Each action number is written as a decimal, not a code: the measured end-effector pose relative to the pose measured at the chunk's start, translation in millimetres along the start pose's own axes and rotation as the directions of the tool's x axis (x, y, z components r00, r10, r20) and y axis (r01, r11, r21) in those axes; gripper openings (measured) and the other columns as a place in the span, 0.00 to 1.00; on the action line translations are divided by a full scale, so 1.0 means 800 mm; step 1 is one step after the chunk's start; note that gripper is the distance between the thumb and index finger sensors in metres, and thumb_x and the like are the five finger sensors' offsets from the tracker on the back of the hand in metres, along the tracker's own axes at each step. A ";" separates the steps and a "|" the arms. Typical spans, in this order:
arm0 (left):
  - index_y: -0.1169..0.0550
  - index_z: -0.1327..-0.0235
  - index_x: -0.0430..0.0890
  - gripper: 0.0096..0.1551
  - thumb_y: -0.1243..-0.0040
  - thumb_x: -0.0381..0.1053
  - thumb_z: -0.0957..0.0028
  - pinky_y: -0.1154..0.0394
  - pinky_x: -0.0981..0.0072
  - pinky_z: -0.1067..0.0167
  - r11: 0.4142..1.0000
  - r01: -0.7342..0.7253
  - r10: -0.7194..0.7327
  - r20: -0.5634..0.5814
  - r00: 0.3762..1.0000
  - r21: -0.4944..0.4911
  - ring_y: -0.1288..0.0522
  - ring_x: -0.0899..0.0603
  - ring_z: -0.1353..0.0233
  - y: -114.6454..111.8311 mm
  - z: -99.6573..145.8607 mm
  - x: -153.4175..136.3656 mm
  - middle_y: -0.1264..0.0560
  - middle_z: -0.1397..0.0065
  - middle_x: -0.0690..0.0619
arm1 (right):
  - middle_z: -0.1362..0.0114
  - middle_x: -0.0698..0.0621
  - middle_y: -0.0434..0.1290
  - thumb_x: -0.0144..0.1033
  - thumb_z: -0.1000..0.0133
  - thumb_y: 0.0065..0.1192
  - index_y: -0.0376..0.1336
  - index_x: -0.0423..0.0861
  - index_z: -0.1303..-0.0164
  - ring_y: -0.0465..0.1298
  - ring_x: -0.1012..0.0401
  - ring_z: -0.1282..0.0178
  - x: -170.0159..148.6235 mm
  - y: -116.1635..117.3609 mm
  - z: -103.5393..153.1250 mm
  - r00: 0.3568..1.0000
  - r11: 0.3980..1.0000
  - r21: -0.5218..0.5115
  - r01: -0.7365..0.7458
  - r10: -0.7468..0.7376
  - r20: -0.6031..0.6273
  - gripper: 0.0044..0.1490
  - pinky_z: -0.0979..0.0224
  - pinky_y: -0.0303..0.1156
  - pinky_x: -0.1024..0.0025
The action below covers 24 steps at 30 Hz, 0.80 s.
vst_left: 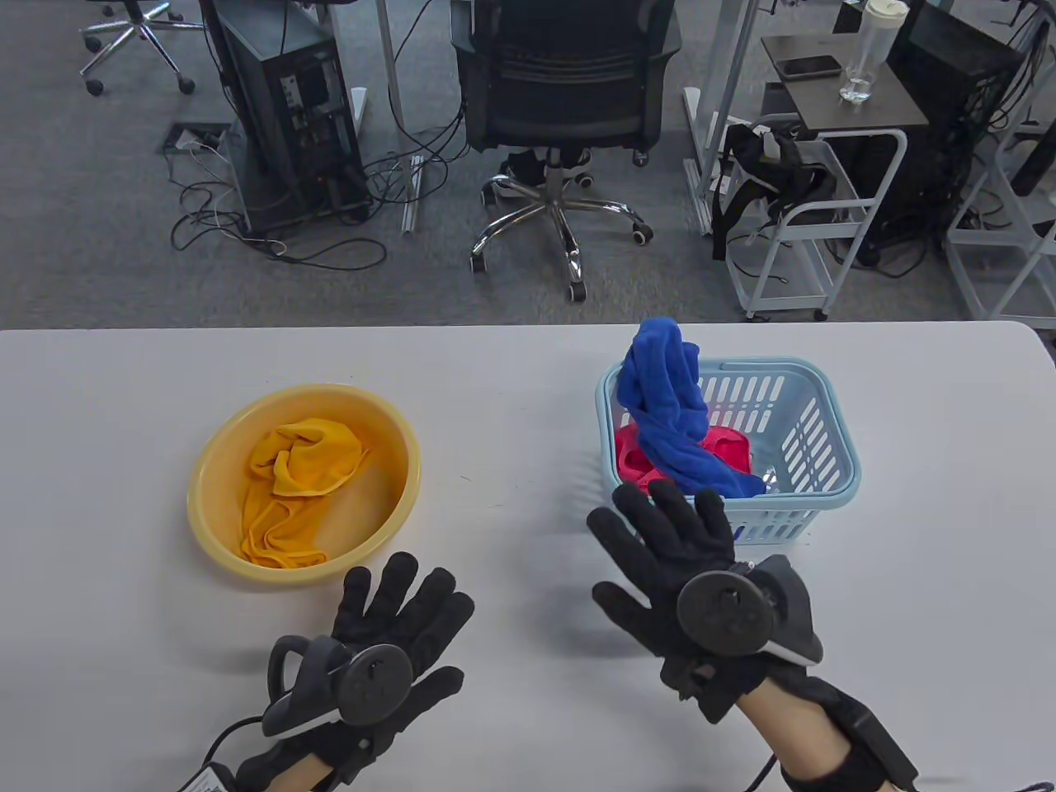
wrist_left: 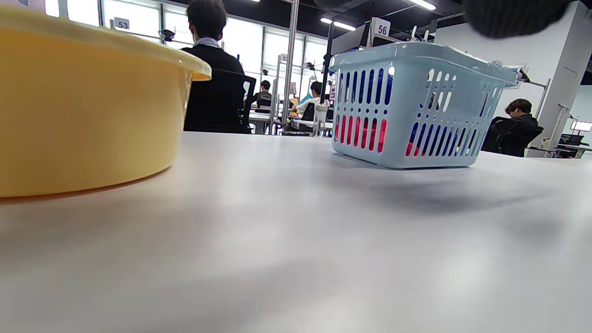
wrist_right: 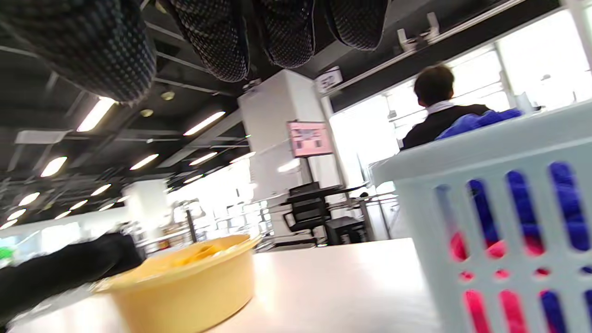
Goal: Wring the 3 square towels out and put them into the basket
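A yellow towel (vst_left: 299,483) lies crumpled in the yellow basin (vst_left: 216,462) on the table's left. The light blue basket (vst_left: 813,429) on the right holds a pink towel (vst_left: 726,450) with a blue towel (vst_left: 668,404) draped over it and over the far left rim. My left hand (vst_left: 396,615) rests flat on the table just in front of the basin, fingers spread, holding nothing. My right hand (vst_left: 668,536) hovers at the basket's near left corner, fingers straight and empty. The left wrist view shows the basin (wrist_left: 83,106) and the basket (wrist_left: 411,101); the right wrist view shows the basket (wrist_right: 504,208) and the basin (wrist_right: 185,282).
The white table (vst_left: 511,412) carries only the basin and basket. Beyond its far edge stand an office chair (vst_left: 565,107), a computer tower (vst_left: 289,107) with floor cables, and a white cart (vst_left: 804,214). People sit at desks in the background.
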State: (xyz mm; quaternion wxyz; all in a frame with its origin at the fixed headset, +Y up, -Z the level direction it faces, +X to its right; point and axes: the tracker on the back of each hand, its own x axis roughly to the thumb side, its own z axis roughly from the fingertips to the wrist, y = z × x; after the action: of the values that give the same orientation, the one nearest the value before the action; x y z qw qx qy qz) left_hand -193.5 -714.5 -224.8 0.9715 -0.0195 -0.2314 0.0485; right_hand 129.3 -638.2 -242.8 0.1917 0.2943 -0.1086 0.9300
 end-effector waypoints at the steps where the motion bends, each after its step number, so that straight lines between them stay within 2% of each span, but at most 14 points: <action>1: 0.57 0.24 0.74 0.46 0.51 0.78 0.49 0.68 0.43 0.17 1.000 0.000 0.000 0.000 1.000 0.001 0.68 0.46 0.11 0.000 0.000 0.000 0.58 0.13 0.72 | 0.11 0.48 0.47 0.61 0.41 0.59 0.51 0.52 0.15 0.46 0.37 0.14 0.005 0.008 0.004 1.000 1.000 0.011 -0.001 0.001 0.016 0.46 0.21 0.29 0.32; 4: 0.57 0.24 0.74 0.46 0.51 0.78 0.49 0.68 0.43 0.17 1.000 0.004 -0.004 0.000 1.000 -0.004 0.68 0.46 0.11 -0.002 0.000 0.001 0.58 0.13 0.72 | 0.11 0.49 0.48 0.59 0.40 0.57 0.54 0.55 0.17 0.46 0.38 0.14 0.017 0.039 0.020 0.998 0.999 0.043 -0.024 0.021 0.063 0.41 0.21 0.29 0.32; 8: 0.56 0.23 0.74 0.46 0.51 0.78 0.49 0.68 0.43 0.17 0.999 0.016 -0.016 0.001 1.000 -0.029 0.68 0.45 0.11 -0.006 0.000 0.004 0.57 0.13 0.70 | 0.11 0.49 0.49 0.60 0.40 0.57 0.55 0.55 0.17 0.48 0.38 0.14 0.014 0.075 0.025 0.996 0.999 0.032 -0.039 0.036 0.079 0.41 0.21 0.31 0.32; 10: 0.56 0.23 0.74 0.46 0.52 0.78 0.49 0.68 0.43 0.17 0.998 0.032 -0.032 0.001 0.999 -0.045 0.68 0.45 0.11 -0.006 0.000 0.005 0.57 0.13 0.70 | 0.11 0.49 0.48 0.59 0.40 0.57 0.54 0.55 0.17 0.47 0.38 0.14 0.018 0.079 0.021 0.998 0.995 0.102 0.005 -0.011 0.054 0.42 0.21 0.30 0.32; 13: 0.55 0.22 0.74 0.45 0.51 0.78 0.49 0.68 0.43 0.17 0.999 0.018 -0.019 -0.025 0.999 -0.034 0.67 0.44 0.10 0.002 0.002 0.004 0.56 0.12 0.70 | 0.11 0.49 0.49 0.60 0.40 0.57 0.54 0.55 0.17 0.48 0.38 0.14 0.020 0.088 0.024 0.998 0.996 0.083 0.012 -0.018 0.066 0.42 0.21 0.31 0.32; 14: 0.55 0.23 0.75 0.45 0.51 0.78 0.50 0.68 0.43 0.17 1.000 0.020 -0.021 -0.057 0.998 -0.015 0.66 0.44 0.10 0.009 0.002 0.001 0.55 0.12 0.70 | 0.11 0.49 0.49 0.60 0.40 0.57 0.54 0.55 0.17 0.47 0.38 0.14 0.020 0.093 0.027 0.998 0.994 0.109 0.003 -0.010 0.066 0.42 0.21 0.31 0.32; 15: 0.59 0.24 0.77 0.47 0.51 0.79 0.50 0.71 0.42 0.18 1.000 0.018 -0.019 -0.079 0.997 -0.009 0.70 0.43 0.10 0.014 0.000 -0.002 0.58 0.12 0.69 | 0.11 0.49 0.49 0.60 0.41 0.57 0.54 0.55 0.17 0.48 0.38 0.14 0.020 0.095 0.028 0.998 0.992 0.127 0.001 -0.010 0.066 0.42 0.21 0.31 0.32; 16: 0.66 0.28 0.79 0.51 0.52 0.82 0.52 0.79 0.43 0.21 1.000 0.000 -0.002 -0.087 0.996 -0.022 0.78 0.44 0.13 0.024 -0.006 -0.010 0.66 0.13 0.69 | 0.11 0.49 0.49 0.60 0.40 0.57 0.54 0.55 0.17 0.47 0.38 0.14 0.019 0.097 0.028 0.997 0.987 0.160 0.007 -0.018 0.070 0.42 0.21 0.30 0.32; 17: 0.69 0.30 0.80 0.52 0.53 0.82 0.52 0.81 0.43 0.22 1.000 -0.005 0.004 -0.093 0.996 -0.018 0.81 0.46 0.14 0.038 -0.014 -0.019 0.70 0.15 0.71 | 0.11 0.49 0.48 0.60 0.40 0.57 0.54 0.55 0.17 0.47 0.38 0.14 0.019 0.098 0.027 0.997 0.986 0.167 0.018 -0.030 0.073 0.42 0.21 0.30 0.32; 19: 0.69 0.31 0.80 0.52 0.52 0.82 0.51 0.82 0.44 0.23 1.000 0.006 -0.011 -0.177 0.984 -0.028 0.82 0.47 0.15 0.065 -0.033 -0.039 0.71 0.15 0.71 | 0.12 0.48 0.50 0.60 0.41 0.57 0.57 0.53 0.18 0.48 0.38 0.14 0.019 0.098 0.023 0.996 0.988 0.153 0.032 -0.045 0.079 0.41 0.21 0.31 0.32; 21: 0.68 0.30 0.78 0.52 0.52 0.81 0.51 0.82 0.44 0.23 0.995 0.077 -0.090 -0.304 0.948 -0.056 0.82 0.46 0.15 0.098 -0.061 -0.069 0.71 0.15 0.69 | 0.12 0.48 0.50 0.60 0.40 0.57 0.57 0.53 0.18 0.48 0.38 0.14 0.019 0.097 0.021 0.994 0.987 0.153 0.049 -0.063 0.086 0.41 0.21 0.31 0.32; 23: 0.68 0.29 0.77 0.52 0.51 0.80 0.50 0.82 0.44 0.23 0.982 0.136 -0.179 -0.413 0.893 -0.131 0.81 0.46 0.15 0.115 -0.086 -0.095 0.69 0.14 0.68 | 0.12 0.48 0.51 0.60 0.40 0.57 0.57 0.53 0.19 0.49 0.38 0.15 0.017 0.099 0.023 0.993 0.985 0.160 0.058 -0.074 0.092 0.41 0.21 0.32 0.32; 24: 0.67 0.29 0.77 0.52 0.51 0.80 0.50 0.83 0.44 0.23 0.967 0.158 -0.236 -0.471 0.850 -0.200 0.82 0.46 0.15 0.120 -0.102 -0.112 0.69 0.14 0.68 | 0.12 0.48 0.51 0.60 0.40 0.57 0.58 0.53 0.19 0.49 0.38 0.15 0.015 0.101 0.025 0.993 0.984 0.171 0.057 -0.074 0.092 0.41 0.21 0.32 0.32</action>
State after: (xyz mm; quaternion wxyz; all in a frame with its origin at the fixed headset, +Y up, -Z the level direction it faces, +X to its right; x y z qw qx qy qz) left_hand -244.3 -629.2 -343.6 0.9935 -0.0822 0.0191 -0.0760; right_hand 96.0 -713.7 -227.0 0.1911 0.3581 -0.0292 0.9135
